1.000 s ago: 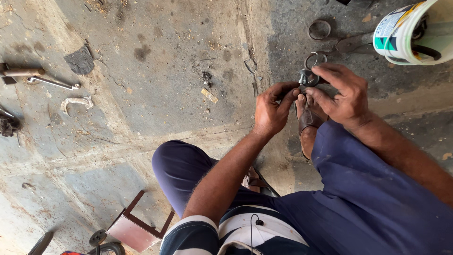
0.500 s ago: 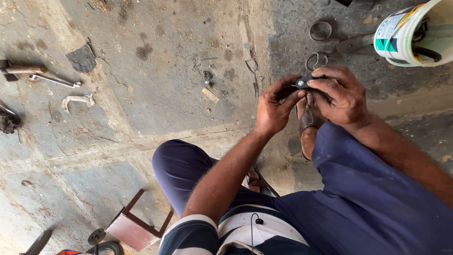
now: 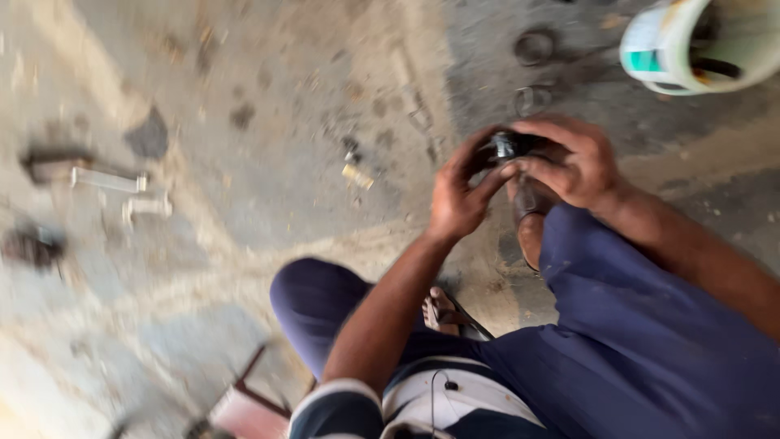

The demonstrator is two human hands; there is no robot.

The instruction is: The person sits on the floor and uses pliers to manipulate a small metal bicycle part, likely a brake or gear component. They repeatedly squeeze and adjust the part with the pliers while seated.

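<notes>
While both hands grip it, the left hand (image 3: pixel 459 195) and right hand (image 3: pixel 569 162) keep fingers clamped on a small dark metal part (image 3: pixel 505 148) (blurred), seemingly mid-fitting; steady alignment comes next.

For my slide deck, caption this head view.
Both hands, left hand and right hand, grip a small dark metal part above the concrete floor.

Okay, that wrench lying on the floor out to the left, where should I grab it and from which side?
Grip the wrench at mid-shank, coming straight down from above. It lies flat on the floor with its long bar running left to right, so fingers can pinch across the narrow width. The picture is blurred, so its ends are unclear.
</notes>
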